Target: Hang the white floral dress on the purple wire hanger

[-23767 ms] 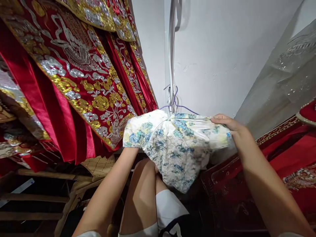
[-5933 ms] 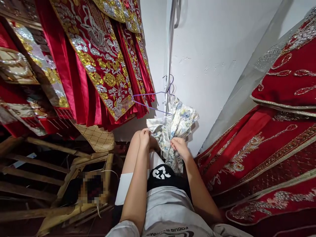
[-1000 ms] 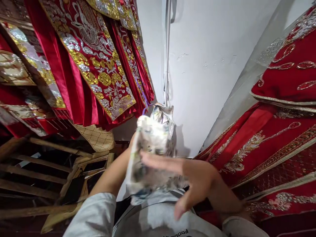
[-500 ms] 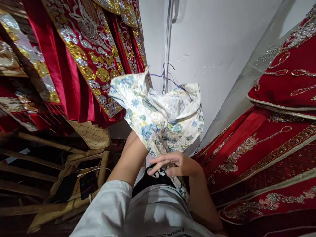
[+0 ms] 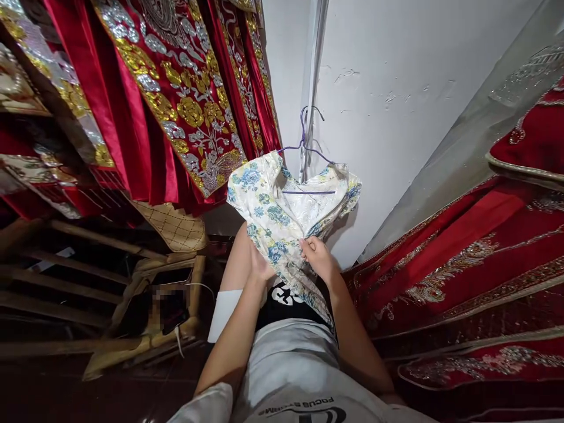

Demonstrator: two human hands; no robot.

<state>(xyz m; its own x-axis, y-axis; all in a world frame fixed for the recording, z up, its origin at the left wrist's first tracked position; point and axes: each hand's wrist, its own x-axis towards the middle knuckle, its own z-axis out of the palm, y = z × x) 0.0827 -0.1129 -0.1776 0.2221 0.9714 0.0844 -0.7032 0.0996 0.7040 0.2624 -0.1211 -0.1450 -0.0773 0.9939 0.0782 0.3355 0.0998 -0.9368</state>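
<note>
I see bright, even light on the white wall (image 5: 396, 117), where the sharply focused floral garment (image 5: 282, 217) casts a soft shadow. The gold embroidery (image 5: 189, 111) glints. The wooden rack (image 5: 88, 282) at lower left sits dim. The edges bow with wide-angle stretch, and one patch (image 5: 165, 308) is pixelated.

Red robes (image 5: 176, 100) thick with gold and silver embroidery hang at the left. More red embroidered cloth (image 5: 462, 264) fills the right, with a clear plastic sheet (image 5: 484, 117) above it. Between them stands a white wall (image 5: 388, 117) with a pale pipe (image 5: 316, 59). Lower left are a wooden chair (image 5: 145, 282) and a quilted tan cushion (image 5: 174, 226).
</note>
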